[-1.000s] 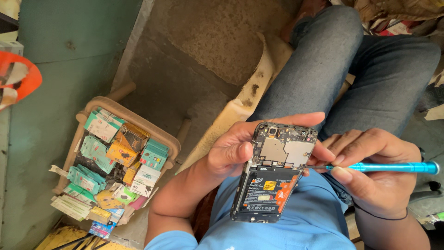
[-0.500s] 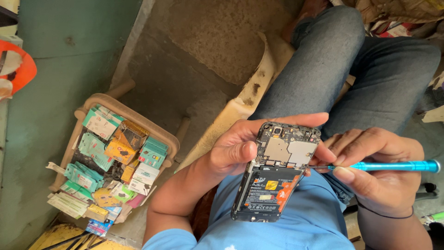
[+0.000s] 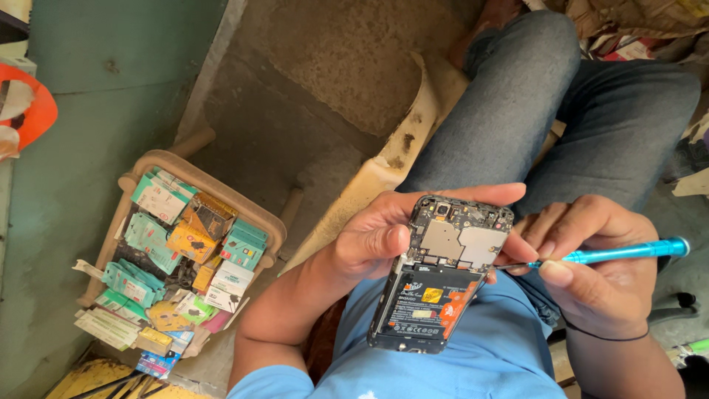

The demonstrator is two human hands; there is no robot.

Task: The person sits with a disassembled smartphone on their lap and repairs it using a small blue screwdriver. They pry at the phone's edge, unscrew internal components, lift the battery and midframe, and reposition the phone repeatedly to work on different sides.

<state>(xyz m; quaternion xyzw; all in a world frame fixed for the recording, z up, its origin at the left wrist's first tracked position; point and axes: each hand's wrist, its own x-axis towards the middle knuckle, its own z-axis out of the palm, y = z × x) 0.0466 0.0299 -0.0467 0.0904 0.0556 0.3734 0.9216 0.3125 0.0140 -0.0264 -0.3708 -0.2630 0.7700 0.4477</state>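
Note:
My left hand [image 3: 373, 236] grips an opened smartphone [image 3: 440, 273] with its back cover off, showing the circuit board, metal shields and black battery with an orange strip. Its fingers wrap over the phone's top edge. My right hand [image 3: 591, 266] holds a blue screwdriver [image 3: 624, 253] like a pen. The thin tip touches the right edge of the board near the metal shield. Both hands hover over my lap, above a blue shirt and jeans.
A tan plastic basket [image 3: 255, 214] at the left is packed with several small green, yellow and white boxes. A concrete floor [image 3: 347, 66] lies beyond my knees. An orange object [image 3: 33, 111] sits at the far left edge. Clutter lies at the top right.
The hands and phone have stayed almost still. The view has shifted slightly, and the screwdriver tip remains at the board's right edge.

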